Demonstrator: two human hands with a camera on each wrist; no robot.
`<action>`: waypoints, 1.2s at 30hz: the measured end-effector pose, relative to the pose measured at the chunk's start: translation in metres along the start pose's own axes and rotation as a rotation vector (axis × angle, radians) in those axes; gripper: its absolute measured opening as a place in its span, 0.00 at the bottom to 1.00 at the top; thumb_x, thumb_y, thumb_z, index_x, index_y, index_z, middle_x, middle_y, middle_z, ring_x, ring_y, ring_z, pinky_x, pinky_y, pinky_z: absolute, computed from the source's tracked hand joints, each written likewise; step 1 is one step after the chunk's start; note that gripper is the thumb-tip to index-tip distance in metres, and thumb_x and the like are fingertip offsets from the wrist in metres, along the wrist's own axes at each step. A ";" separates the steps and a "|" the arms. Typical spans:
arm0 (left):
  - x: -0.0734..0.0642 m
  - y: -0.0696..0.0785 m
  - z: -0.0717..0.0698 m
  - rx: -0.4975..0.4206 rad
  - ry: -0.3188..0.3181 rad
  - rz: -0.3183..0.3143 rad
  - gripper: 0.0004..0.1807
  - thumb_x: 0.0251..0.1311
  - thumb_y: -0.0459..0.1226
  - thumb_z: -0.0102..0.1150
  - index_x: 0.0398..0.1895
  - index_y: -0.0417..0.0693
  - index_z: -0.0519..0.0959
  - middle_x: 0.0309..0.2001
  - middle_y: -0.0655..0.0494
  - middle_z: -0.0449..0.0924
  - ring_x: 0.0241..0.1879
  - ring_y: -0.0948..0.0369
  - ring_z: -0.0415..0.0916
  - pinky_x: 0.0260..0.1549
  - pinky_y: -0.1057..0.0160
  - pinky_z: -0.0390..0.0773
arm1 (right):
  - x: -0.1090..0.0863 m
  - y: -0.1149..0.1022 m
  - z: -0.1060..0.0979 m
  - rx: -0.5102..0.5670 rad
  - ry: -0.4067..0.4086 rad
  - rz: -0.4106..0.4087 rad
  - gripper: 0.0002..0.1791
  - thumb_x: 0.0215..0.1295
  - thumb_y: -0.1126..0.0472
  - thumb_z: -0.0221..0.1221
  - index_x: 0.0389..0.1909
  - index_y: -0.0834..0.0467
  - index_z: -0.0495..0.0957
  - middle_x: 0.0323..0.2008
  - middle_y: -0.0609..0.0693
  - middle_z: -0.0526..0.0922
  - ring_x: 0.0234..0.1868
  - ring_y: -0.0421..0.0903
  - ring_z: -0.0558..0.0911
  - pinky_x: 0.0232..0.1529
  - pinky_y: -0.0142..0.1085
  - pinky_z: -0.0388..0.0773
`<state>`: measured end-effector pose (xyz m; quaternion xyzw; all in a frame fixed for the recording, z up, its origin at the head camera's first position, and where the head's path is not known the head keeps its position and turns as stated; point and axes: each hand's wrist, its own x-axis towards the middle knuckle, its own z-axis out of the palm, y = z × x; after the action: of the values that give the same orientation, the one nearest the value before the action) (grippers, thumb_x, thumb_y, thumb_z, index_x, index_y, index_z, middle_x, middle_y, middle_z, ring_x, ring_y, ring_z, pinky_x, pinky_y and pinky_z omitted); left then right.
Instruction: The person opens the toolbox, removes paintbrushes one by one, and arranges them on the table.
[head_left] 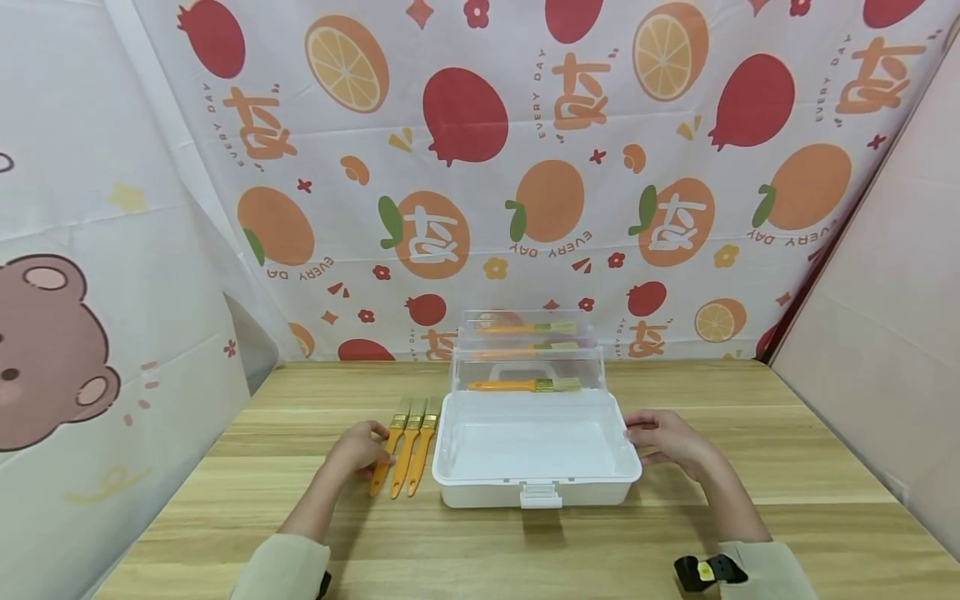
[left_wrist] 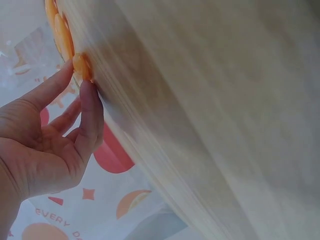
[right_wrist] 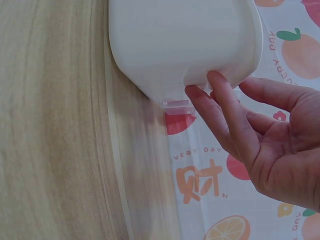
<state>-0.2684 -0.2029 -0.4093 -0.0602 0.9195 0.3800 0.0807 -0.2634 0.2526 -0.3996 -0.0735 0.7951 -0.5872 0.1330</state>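
Note:
Three paintbrushes with orange handles lie side by side on the table, left of a white plastic box. My left hand (head_left: pixel 358 448) pinches the handle of the leftmost paintbrush (head_left: pixel 382 472) between thumb and fingers; the left wrist view shows the fingertips on that orange handle (left_wrist: pixel 80 66). The box (head_left: pixel 536 496) stands with its lid raised and its white bottom compartment (head_left: pixel 536 446) bare. Against the box's right wall, my right hand (head_left: pixel 667 437) rests its fingertips, fingers loosely bent, near the rim in the right wrist view.
Clear tiered trays (head_left: pixel 592 367) rise behind the compartment, with an orange-handled paintbrush (head_left: pixel 517 385) in the lowest and more brushes above. A white latch (head_left: pixel 540 496) is on the box's front. A fruit-print cloth (head_left: pixel 465 208) hangs behind the wooden table (head_left: pixel 750 467).

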 end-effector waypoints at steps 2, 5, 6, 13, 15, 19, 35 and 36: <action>-0.001 0.001 0.000 0.006 0.003 0.000 0.23 0.46 0.27 0.66 0.47 0.31 0.70 0.25 0.49 0.71 0.19 0.59 0.68 0.18 0.65 0.74 | 0.000 0.000 0.000 0.000 0.000 -0.001 0.22 0.63 0.64 0.54 0.53 0.75 0.66 0.42 0.56 0.77 0.42 0.48 0.77 0.37 0.44 0.78; -0.002 0.001 0.000 0.007 0.001 0.005 0.23 0.47 0.27 0.65 0.47 0.30 0.70 0.24 0.49 0.71 0.19 0.60 0.68 0.18 0.66 0.74 | 0.000 -0.001 0.000 -0.002 -0.001 -0.001 0.22 0.63 0.64 0.54 0.54 0.75 0.66 0.42 0.56 0.77 0.42 0.48 0.77 0.37 0.44 0.78; -0.002 0.001 0.000 0.004 0.002 0.006 0.23 0.47 0.27 0.65 0.47 0.30 0.70 0.24 0.50 0.71 0.19 0.60 0.68 0.18 0.66 0.74 | 0.000 -0.001 0.001 -0.004 -0.001 -0.001 0.22 0.63 0.64 0.54 0.54 0.75 0.66 0.42 0.56 0.77 0.42 0.48 0.77 0.37 0.44 0.78; -0.006 0.004 -0.003 0.019 0.005 0.019 0.21 0.48 0.28 0.65 0.44 0.30 0.70 0.24 0.49 0.70 0.21 0.59 0.69 0.20 0.65 0.74 | 0.000 -0.003 0.001 -0.020 0.002 -0.003 0.22 0.64 0.64 0.53 0.54 0.75 0.67 0.42 0.56 0.77 0.42 0.48 0.77 0.37 0.43 0.78; -0.006 0.004 -0.004 0.037 0.005 0.026 0.20 0.48 0.29 0.65 0.43 0.30 0.70 0.25 0.48 0.70 0.22 0.58 0.70 0.21 0.63 0.75 | 0.000 -0.003 0.001 -0.023 0.002 -0.003 0.22 0.64 0.64 0.53 0.54 0.75 0.67 0.42 0.56 0.77 0.42 0.48 0.77 0.37 0.43 0.78; -0.006 0.007 -0.009 0.108 0.014 0.062 0.20 0.49 0.31 0.65 0.43 0.30 0.72 0.29 0.48 0.74 0.27 0.56 0.72 0.25 0.60 0.74 | -0.001 -0.003 0.001 -0.022 0.001 -0.002 0.22 0.64 0.64 0.53 0.54 0.75 0.66 0.43 0.57 0.77 0.43 0.48 0.77 0.37 0.43 0.78; 0.000 0.050 -0.021 0.166 0.101 0.256 0.19 0.56 0.34 0.60 0.50 0.34 0.73 0.36 0.48 0.77 0.26 0.57 0.74 0.24 0.61 0.73 | 0.000 -0.003 0.000 -0.015 -0.002 0.004 0.22 0.64 0.64 0.53 0.54 0.75 0.66 0.43 0.57 0.77 0.43 0.48 0.77 0.38 0.44 0.78; 0.001 0.055 -0.022 0.173 0.110 0.273 0.19 0.56 0.35 0.60 0.50 0.35 0.74 0.37 0.49 0.77 0.27 0.57 0.73 0.24 0.61 0.73 | 0.000 -0.003 0.000 -0.013 -0.004 0.005 0.22 0.64 0.64 0.53 0.54 0.75 0.66 0.43 0.57 0.77 0.43 0.48 0.77 0.38 0.44 0.78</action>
<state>-0.2809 -0.1797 -0.3560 0.0517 0.9514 0.3031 -0.0174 -0.2635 0.2520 -0.3969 -0.0738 0.7989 -0.5813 0.1356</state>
